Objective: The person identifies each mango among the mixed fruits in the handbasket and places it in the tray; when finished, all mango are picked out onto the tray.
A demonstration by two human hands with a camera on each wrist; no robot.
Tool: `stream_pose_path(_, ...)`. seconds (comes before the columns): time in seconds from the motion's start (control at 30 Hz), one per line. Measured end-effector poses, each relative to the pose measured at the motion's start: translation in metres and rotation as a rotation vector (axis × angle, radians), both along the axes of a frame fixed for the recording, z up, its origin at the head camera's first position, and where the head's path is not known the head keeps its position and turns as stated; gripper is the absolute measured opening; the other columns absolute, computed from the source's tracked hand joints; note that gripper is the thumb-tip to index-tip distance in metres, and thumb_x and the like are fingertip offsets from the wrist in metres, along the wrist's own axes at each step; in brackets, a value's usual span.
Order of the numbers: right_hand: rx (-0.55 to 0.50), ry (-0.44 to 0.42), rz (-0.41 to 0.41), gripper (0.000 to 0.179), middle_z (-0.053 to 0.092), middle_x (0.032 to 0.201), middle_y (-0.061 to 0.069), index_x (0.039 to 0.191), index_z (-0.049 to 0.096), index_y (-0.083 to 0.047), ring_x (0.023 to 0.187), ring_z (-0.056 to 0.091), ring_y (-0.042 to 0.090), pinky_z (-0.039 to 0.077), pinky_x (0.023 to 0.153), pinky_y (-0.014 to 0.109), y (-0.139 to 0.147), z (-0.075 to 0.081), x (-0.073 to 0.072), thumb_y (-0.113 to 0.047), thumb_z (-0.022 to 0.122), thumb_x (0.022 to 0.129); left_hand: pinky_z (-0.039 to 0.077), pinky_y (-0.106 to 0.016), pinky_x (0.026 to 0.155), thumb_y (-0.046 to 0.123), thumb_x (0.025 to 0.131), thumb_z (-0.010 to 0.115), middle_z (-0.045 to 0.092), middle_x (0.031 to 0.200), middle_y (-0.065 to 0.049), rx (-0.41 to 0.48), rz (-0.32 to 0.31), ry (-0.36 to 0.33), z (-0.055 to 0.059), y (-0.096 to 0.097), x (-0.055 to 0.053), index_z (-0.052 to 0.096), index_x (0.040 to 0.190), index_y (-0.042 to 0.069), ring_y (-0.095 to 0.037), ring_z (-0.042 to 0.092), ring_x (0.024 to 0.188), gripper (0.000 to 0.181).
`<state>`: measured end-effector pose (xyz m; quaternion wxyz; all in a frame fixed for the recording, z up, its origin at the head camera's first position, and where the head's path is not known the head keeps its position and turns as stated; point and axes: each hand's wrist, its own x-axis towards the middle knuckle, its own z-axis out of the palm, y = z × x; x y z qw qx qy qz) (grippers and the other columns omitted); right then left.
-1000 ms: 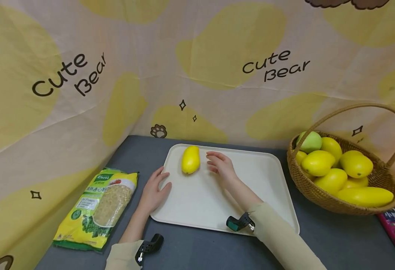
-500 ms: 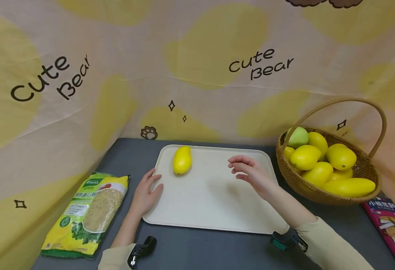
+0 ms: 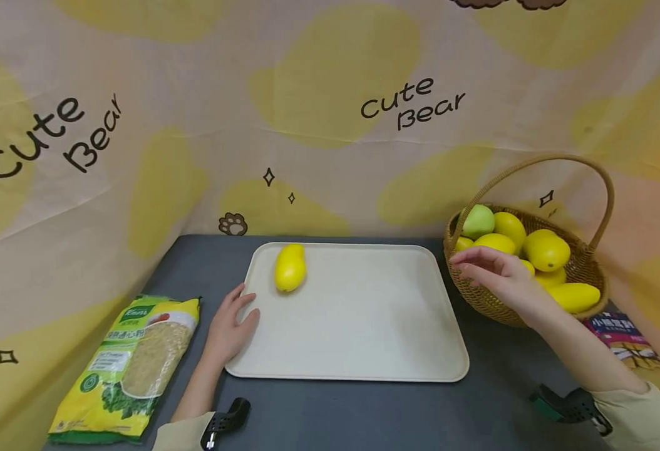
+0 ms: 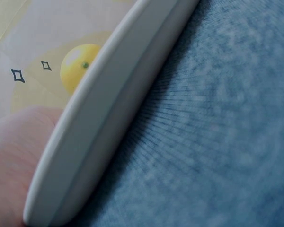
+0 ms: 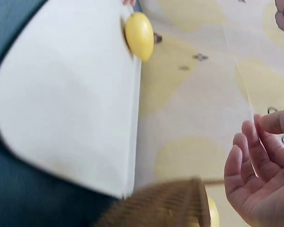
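Newly near the basket (image 3: pixel 484 303): the right grip (image 3: pixel 507 282)

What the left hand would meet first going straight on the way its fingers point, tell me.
Probably the yellow fruit: the left hand lies at the left edge of the tray, its fingers slanting toward that fruit, though depth and exact line are hard to judge.

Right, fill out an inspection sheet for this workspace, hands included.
Surface: dark table, light tray on it.
Job's things: yellow fruit on the tray; basket of yellow fruits and one green fruit.
Clutter: Knorr bag left of the tray, magenta packet beside the basket.
Hands: left hand at the tray's left edge; right hand by the basket, holding nothing.
Cables: nothing seen.
Surroundings: cloth printed "Cute Bear" behind.
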<state>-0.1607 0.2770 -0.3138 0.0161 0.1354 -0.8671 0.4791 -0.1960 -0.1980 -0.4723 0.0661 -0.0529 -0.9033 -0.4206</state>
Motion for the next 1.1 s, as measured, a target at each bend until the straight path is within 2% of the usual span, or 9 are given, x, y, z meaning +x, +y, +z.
stream_pose_path(0.17,0.244,0.097,-0.165,0.030,0.066,0.108,0.015,0.117,0.064,-0.003,0.087,0.055,0.008,0.046,0.070,0.018,0.030,0.005,-0.005,-0.026,0.057,0.100,0.027,-0.055,0.110,0.017,0.096,0.060,0.033,0.154,-0.017,-0.003,0.020,0.022,-0.001,0.000,0.000,0.058,0.131,-0.001,-0.037,0.031,0.140,0.039)
stream_pose_path(0.23,0.312,0.110,-0.212,0.033,0.065,0.109,0.017,0.118,0.064,-0.004,0.092,0.057,0.012,0.043,0.071,0.021,0.040,0.007,-0.009,-0.030,0.057,0.099,0.027,-0.055,0.110,0.016,0.096,0.060,0.033,0.154,-0.017,-0.003,0.025,0.023,-0.003,0.000,0.000,0.058,0.131,-0.001,-0.037,0.032,0.140,0.039)
stream_pose_path(0.33,0.377,0.082,-0.233,0.045,0.059,0.120,0.023,0.126,0.057,0.001,0.103,0.057,0.030,0.048,0.081,0.037,0.051,0.010,-0.017,-0.035,0.058,0.098,0.027,-0.054,0.111,0.016,0.096,0.060,0.033,0.154,-0.016,-0.002,0.027,0.019,-0.003,-0.001,-0.001,0.057,0.131,-0.001,-0.036,0.032,0.140,0.039)
stream_pose_path(0.4,0.417,0.033,-0.221,0.059,0.051,0.131,0.028,0.133,0.049,0.005,0.114,0.050,0.045,0.045,0.089,0.053,0.056,0.012,-0.023,-0.040,0.058,0.097,0.027,-0.054,0.111,0.016,0.096,0.060,0.032,0.154,-0.016,-0.003,0.027,0.015,-0.003,0.000,-0.001,0.057,0.132,-0.001,-0.036,0.031,0.140,0.040)
stream_pose_path(0.47,0.447,-0.031,-0.188,0.074,0.040,0.139,0.034,0.140,0.037,0.010,0.121,0.042,0.052,0.038,0.094,0.064,0.059,0.015,-0.028,-0.044,0.059,0.096,0.026,-0.054,0.111,0.016,0.096,0.060,0.032,0.155,-0.015,-0.006,0.028,0.013,-0.003,0.000,-0.001,0.057,0.132,0.000,-0.036,0.031,0.141,0.040)
stream_pose_path(0.6,0.512,-0.117,-0.110,0.094,0.023,0.144,0.044,0.146,0.016,0.018,0.128,0.027,0.060,0.028,0.099,0.071,0.062,0.017,-0.037,-0.047,0.061,0.094,0.025,-0.055,0.111,0.017,0.097,0.059,0.031,0.155,-0.015,-0.009,0.031,0.002,-0.002,0.001,-0.001,0.057,0.133,0.000,-0.036,0.030,0.141,0.040)
stream_pose_path(0.7,0.550,-0.162,-0.062,0.102,0.018,0.142,0.049,0.146,0.005,0.020,0.128,0.023,0.064,0.025,0.099,0.073,0.062,0.016,-0.043,-0.048,0.060,0.093,0.025,-0.056,0.111,0.017,0.097,0.059,0.031,0.155,-0.015,-0.010,0.032,0.002,-0.001,0.000,0.000,0.057,0.133,0.000,-0.036,0.029,0.141,0.040)
stream_pose_path(0.8,0.583,-0.191,-0.041,0.105,0.018,0.140,0.051,0.144,0.000,0.021,0.125,0.025,0.066,0.026,0.099,0.072,0.063,0.012,-0.047,-0.050,0.059,0.094,0.026,-0.055,0.111,0.017,0.096,0.060,0.032,0.155,-0.015,-0.006,0.032,0.007,-0.002,0.000,0.000,0.057,0.132,0.000,-0.036,0.030,0.141,0.039)
stream_pose_path(1.1,0.592,-0.189,-0.001,0.106,0.026,0.136,0.049,0.143,0.002,0.022,0.119,0.037,0.059,0.036,0.093,0.067,0.066,0.007,-0.056,-0.048,0.063,0.092,0.028,-0.055,0.110,0.015,0.095,0.061,0.033,0.154,-0.015,-0.006,0.029,0.024,-0.004,0.000,0.000,0.059,0.130,0.000,-0.036,0.032,0.140,0.038)
